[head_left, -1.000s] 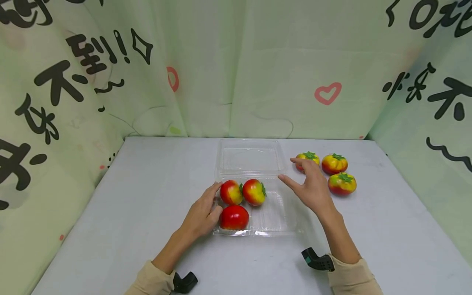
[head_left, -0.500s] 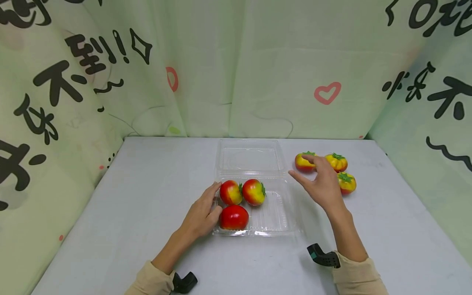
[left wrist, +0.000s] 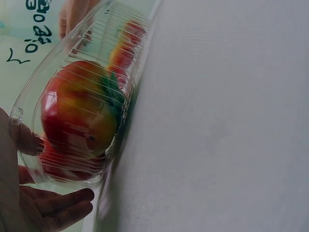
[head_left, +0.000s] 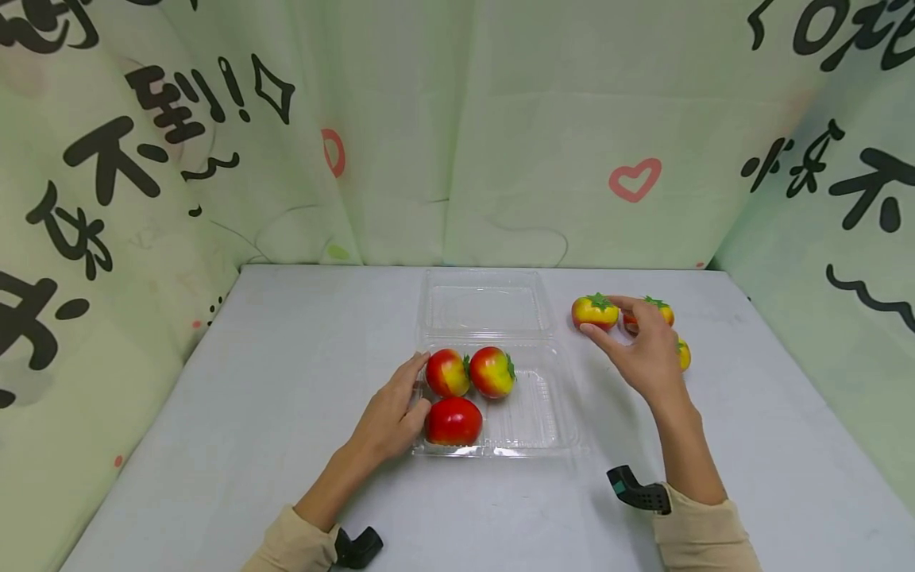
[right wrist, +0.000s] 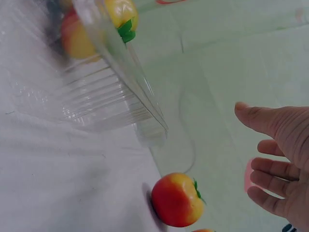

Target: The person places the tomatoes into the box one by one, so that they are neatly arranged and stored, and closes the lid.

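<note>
My left hand [head_left: 391, 413] holds the left end of an open clear plastic box [head_left: 532, 409], thumb over the rim and other fingers outside in the left wrist view. In the box sit a fully red tomato [head_left: 453, 421] and two red-and-yellow ones with green leaves, a left tomato [head_left: 447, 373] and a right tomato [head_left: 493, 372]. My right hand [head_left: 646, 353] is spread above a loose tomato [head_left: 595, 311], its thumb overlapping that tomato's lower edge in the head view. In the right wrist view a tomato [right wrist: 177, 199] is apart from the fingers; contact cannot be told.
Behind my right hand are two more loose tomatoes, a far tomato [head_left: 661, 311] and a nearer tomato [head_left: 684, 355], both partly hidden. The box's clear lid [head_left: 482, 308] lies folded back on the white table [head_left: 322, 342]. A printed curtain [head_left: 536, 135] encloses the back and sides.
My right hand has moved right, from beside the box to over the loose tomatoes, and covers more of the two right ones. My left hand and the box have stayed put.
</note>
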Demonstrator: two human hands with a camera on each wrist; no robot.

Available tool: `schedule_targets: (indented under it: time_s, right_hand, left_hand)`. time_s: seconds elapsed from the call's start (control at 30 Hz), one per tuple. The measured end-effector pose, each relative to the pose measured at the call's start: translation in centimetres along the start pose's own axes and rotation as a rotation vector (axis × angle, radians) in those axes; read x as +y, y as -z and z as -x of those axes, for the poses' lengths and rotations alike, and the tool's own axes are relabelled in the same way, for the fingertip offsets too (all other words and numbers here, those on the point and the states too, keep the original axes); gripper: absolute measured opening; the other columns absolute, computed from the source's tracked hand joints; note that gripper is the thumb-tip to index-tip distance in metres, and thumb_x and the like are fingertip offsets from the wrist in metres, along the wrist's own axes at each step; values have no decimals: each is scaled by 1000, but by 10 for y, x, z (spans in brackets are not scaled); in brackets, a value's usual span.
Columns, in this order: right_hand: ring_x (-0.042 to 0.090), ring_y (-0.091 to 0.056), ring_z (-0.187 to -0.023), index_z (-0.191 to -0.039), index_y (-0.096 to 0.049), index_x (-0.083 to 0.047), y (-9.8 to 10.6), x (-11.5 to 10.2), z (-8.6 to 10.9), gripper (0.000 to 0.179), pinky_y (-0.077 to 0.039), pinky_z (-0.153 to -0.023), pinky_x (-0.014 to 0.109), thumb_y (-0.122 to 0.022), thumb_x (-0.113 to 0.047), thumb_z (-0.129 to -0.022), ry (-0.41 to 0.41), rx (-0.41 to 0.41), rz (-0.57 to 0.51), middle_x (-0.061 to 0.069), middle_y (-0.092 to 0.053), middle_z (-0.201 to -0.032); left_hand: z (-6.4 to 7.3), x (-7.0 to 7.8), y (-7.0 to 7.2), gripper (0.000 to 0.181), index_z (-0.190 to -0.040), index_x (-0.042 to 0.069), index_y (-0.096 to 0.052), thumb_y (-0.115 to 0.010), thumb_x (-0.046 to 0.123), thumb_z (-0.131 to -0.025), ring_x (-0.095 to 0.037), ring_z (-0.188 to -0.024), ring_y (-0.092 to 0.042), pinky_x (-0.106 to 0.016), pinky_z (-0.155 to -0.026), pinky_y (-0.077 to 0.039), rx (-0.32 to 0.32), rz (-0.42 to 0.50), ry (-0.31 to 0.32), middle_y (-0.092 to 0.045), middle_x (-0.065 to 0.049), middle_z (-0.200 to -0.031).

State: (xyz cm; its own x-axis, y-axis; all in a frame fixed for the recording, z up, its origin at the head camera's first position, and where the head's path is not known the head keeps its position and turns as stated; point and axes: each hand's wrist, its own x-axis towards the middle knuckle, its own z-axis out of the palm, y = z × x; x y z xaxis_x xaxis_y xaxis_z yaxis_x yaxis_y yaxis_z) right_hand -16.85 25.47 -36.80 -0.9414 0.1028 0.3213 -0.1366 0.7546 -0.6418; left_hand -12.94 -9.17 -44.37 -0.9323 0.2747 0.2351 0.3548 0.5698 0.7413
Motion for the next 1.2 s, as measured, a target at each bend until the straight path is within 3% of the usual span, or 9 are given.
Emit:
schedule_targets:
  time_s: [1.2]
  right_hand:
    - [49, -39, -138, -149, -46, 1, 16, 29, -7, 72, -38, -111, 65, -72, -38, -94, -218, -22, 38, 29, -43, -151]
  left_hand:
    - [-1, -1, 0, 67, -153, 1, -42, -50, 14, -87, -35, -127, -61, -53, -108, -47, 5, 6, -10, -43, -19, -158]
